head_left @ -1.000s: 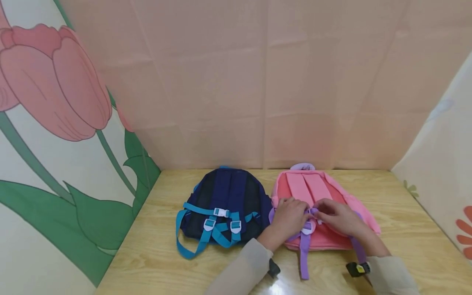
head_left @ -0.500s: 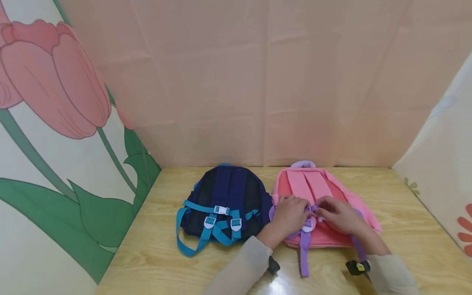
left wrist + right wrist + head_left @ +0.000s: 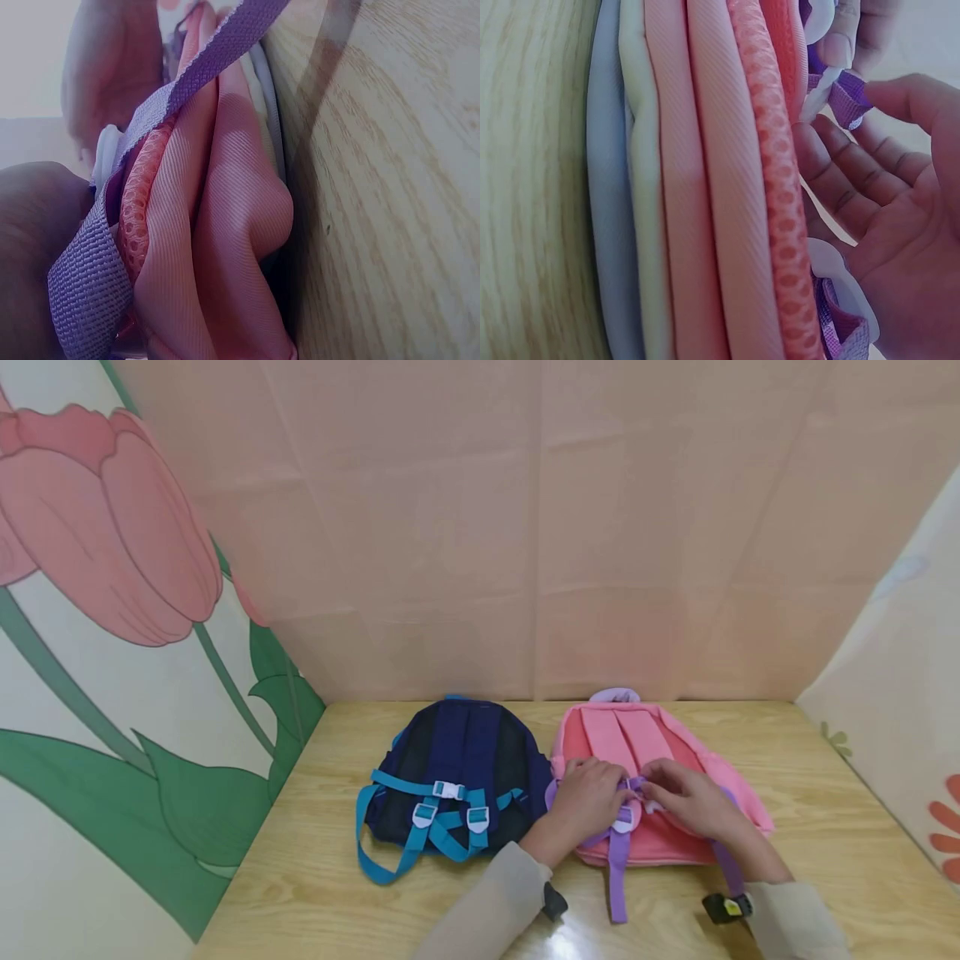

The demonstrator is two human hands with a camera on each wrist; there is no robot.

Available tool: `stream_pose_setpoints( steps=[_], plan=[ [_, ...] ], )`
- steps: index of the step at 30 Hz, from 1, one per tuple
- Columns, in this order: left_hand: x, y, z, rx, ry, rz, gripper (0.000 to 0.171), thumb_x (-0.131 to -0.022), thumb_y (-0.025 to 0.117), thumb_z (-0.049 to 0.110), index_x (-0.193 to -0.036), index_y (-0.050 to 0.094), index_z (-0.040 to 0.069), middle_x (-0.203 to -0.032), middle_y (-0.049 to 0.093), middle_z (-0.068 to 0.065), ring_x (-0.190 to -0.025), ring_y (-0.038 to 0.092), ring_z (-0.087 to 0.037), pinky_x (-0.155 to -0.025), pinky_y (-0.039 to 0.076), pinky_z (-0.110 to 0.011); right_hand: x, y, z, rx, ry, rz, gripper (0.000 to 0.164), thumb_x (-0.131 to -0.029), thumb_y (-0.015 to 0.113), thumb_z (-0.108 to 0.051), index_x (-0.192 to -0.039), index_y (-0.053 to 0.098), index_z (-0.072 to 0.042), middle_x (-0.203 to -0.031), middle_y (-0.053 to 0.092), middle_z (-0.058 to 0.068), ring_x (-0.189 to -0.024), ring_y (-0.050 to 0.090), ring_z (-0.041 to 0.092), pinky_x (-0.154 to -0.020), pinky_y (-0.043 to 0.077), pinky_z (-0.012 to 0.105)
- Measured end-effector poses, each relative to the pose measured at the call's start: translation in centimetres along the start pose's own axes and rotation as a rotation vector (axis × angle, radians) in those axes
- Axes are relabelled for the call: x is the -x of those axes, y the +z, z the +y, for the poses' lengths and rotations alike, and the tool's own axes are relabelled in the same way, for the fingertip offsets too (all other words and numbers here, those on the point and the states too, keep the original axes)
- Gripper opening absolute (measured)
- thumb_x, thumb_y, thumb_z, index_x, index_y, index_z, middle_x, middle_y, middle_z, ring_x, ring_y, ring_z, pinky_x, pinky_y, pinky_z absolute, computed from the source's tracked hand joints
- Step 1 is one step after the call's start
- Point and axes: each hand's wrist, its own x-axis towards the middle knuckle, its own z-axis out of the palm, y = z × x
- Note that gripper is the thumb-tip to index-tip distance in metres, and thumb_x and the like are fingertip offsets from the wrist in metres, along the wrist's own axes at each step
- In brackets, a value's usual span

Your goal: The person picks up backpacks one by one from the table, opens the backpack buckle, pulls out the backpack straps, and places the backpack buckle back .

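A pink backpack (image 3: pixel 632 731) lies with its strap side up on the table. Both hands meet over its middle, at a purple chest strap (image 3: pixel 849 112) with a white plastic buckle (image 3: pixel 821 94). My left hand (image 3: pixel 588 802) pinches the buckle, its thumb showing on top in the right wrist view. From the other side, my right hand (image 3: pixel 693 797) holds the purple strap between its thumb and fingers. Whether the buckle halves are joined cannot be told. A white strap adjuster (image 3: pixel 623 819) sits below the left fingers, and a purple strap end (image 3: pixel 618 881) hangs down from it.
To the left, touching the pink backpack, lies a navy backpack (image 3: pixel 463 739) with blue straps and a fastened white buckle (image 3: pixel 448 790). The wooden table (image 3: pixel 300 877) ends at a pinkish cloth backdrop (image 3: pixel 420 543). Flower-printed panels stand on both sides.
The hands stay at the purple strap with only slight finger shifts. Both backpacks lie where they were; the head view wobbles a little.
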Motion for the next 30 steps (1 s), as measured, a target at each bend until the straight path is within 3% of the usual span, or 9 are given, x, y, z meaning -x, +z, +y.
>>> stream_pose_setpoints(
  steps=[4, 15, 30],
  plan=[
    [0.00, -0.08, -0.02, -0.015, 0.004, -0.001, 0.026, -0.102, 0.056, 0.048, -0.118, 0.065, 0.030, -0.116, 0.067, 0.017, -0.106, 0.058, -0.003, -0.094, 0.039, -0.028, -0.16, 0.11, 0.10, -0.021, 0.000, -0.007, 0.020, -0.098, 0.069, -0.026, -0.114, 0.067, -0.013, -0.097, 0.071, -0.004, -0.086, 0.064, 0.004, -0.074, 0.052, 0.025],
    [0.00, -0.17, 0.02, 0.003, -0.003, 0.011, 0.025, -0.101, 0.057, 0.049, -0.117, 0.065, 0.031, -0.115, 0.067, 0.019, -0.107, 0.059, -0.002, -0.095, 0.038, -0.028, -0.24, -0.11, 0.15, 0.071, -0.004, 0.010, 0.014, -0.098, 0.070, -0.027, -0.109, 0.069, -0.019, -0.097, 0.070, -0.007, -0.088, 0.062, 0.006, -0.077, 0.051, 0.029],
    [0.18, -0.02, -0.18, 0.005, 0.000, 0.040, 0.024, -0.101, 0.057, 0.049, -0.114, 0.066, 0.030, -0.112, 0.068, 0.019, -0.104, 0.059, -0.001, -0.093, 0.038, -0.027, -0.05, 0.00, 0.41, 0.036, 0.054, -0.015, 0.015, -0.100, 0.066, -0.028, -0.111, 0.066, -0.017, -0.095, 0.067, -0.006, -0.085, 0.061, 0.008, -0.077, 0.050, 0.027]
  ],
)
